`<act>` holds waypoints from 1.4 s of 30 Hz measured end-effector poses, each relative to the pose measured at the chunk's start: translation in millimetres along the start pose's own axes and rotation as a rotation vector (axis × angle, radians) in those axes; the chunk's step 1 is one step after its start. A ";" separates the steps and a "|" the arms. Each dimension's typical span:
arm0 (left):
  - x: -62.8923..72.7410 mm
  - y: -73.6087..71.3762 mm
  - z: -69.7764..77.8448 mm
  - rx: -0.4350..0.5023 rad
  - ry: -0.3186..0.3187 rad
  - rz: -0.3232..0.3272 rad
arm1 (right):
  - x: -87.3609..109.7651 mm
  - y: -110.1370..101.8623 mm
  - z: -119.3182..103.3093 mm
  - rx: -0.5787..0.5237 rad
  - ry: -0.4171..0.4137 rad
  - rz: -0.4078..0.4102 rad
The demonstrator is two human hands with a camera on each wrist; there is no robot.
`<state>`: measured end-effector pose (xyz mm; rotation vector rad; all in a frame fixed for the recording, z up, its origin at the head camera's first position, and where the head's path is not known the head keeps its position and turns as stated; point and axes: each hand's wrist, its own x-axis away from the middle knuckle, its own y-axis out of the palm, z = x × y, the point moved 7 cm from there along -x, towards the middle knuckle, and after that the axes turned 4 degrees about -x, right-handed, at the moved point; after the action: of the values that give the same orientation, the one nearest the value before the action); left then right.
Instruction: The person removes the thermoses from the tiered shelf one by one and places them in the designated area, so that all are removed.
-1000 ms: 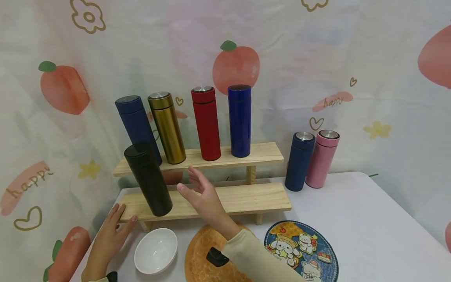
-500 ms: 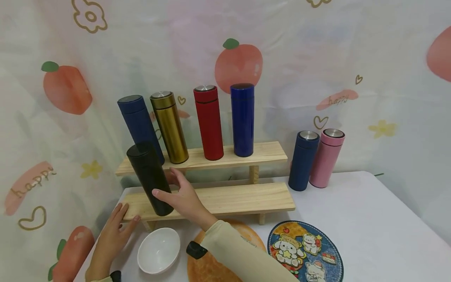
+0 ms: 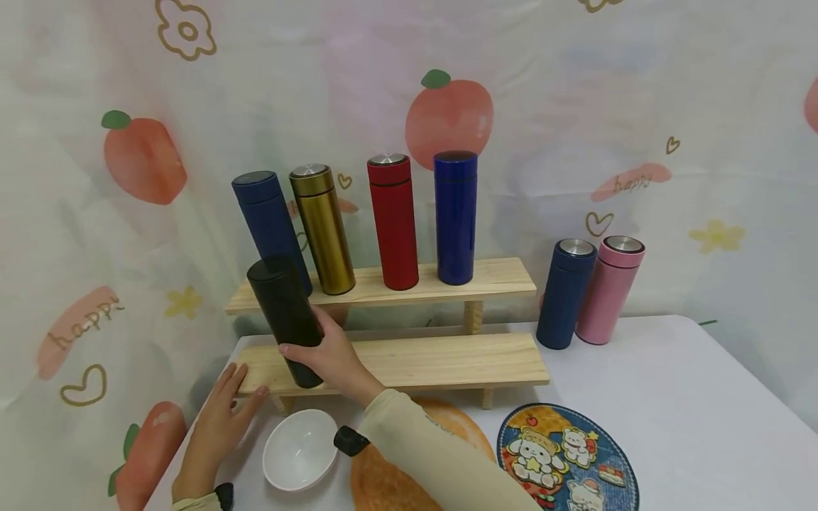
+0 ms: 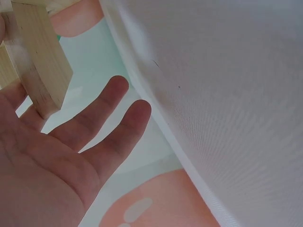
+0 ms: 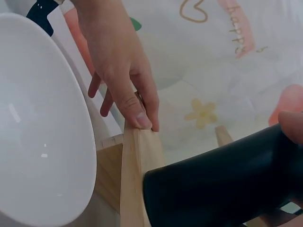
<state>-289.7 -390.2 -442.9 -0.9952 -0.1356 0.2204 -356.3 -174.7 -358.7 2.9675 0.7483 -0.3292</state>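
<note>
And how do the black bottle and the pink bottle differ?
The black bottle is dark-topped; the pink bottle is silver-topped. The right hand grips the black bottle on the lower shelf; the pink bottle stands untouched on the table. Both are cylindrical.

Blk flask (image 3: 285, 312): matt, smooth. Shelf (image 3: 441, 360): bare wood, visible grain. Bowl (image 3: 300, 454): smooth, glossy. Gold flask (image 3: 322, 234): metallic sheen. Royal-blue flask (image 3: 456, 227): glossy. Bench (image 3: 703, 411): matt cloth cover, fine weave. Backdrop (image 3: 549, 92): printed cloth, sl. creased.
</note>
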 end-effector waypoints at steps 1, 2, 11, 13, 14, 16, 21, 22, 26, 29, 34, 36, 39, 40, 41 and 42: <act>-0.5 1.0 1.6 0.002 0.004 0.000 | -0.5 -1.4 1.0 0.003 -0.001 0.006; -1.0 2.1 2.6 0.000 0.004 -0.002 | -0.6 -2.8 1.7 0.006 -0.001 0.013; -4.0 6.6 4.5 -0.023 0.008 -0.007 | 9.5 -14.4 1.4 -0.040 0.014 0.045; -3.9 6.3 4.6 -0.026 0.003 -0.011 | 13.8 -18.7 0.7 -0.049 0.022 0.053; -3.9 6.1 4.6 -0.023 0.004 -0.015 | 16.1 -21.2 -0.1 -0.059 0.023 0.056; -4.0 5.5 5.0 -0.020 0.009 -0.021 | 20.4 -27.3 -2.4 -0.062 0.013 0.065; -3.0 2.7 4.9 -0.022 0.030 -0.021 | 31.1 -44.1 -13.6 -0.073 -0.035 0.091; -2.6 2.1 4.9 -0.022 0.038 -0.017 | 33.5 -47.5 -15.6 -0.083 -0.037 0.099; -0.1 0.0 3.8 -0.010 0.067 -0.001 | 43.9 -60.5 -25.4 -0.120 -0.038 0.118; 1.9 -0.8 2.4 -0.003 0.072 0.010 | 51.2 -71.3 -31.8 -0.121 -0.033 0.126; 4.7 -2.5 4.2 0.009 0.118 0.051 | 62.4 -94.9 -39.9 -0.107 -0.050 0.147; 5.7 -3.6 5.7 0.008 0.144 0.073 | 67.3 -105.6 -42.1 -0.110 -0.063 0.159; 6.7 -4.1 6.9 0.013 0.153 0.075 | 75.4 -122.9 -44.9 -0.120 -0.078 0.190; 6.8 -4.2 6.9 0.010 0.152 0.075 | 78.1 -128.8 -45.5 -0.125 -0.082 0.202; 6.8 -4.2 6.7 0.005 0.148 0.072 | 81.0 -134.9 -46.4 -0.126 -0.085 0.214; 6.8 -4.1 6.7 0.004 0.145 0.067 | 84.2 -141.3 -46.9 -0.122 -0.083 0.231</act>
<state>-284.0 -385.3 -435.7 -1.0090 0.0306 0.2090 -342.2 -6.3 -332.8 2.8652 0.3955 -0.3743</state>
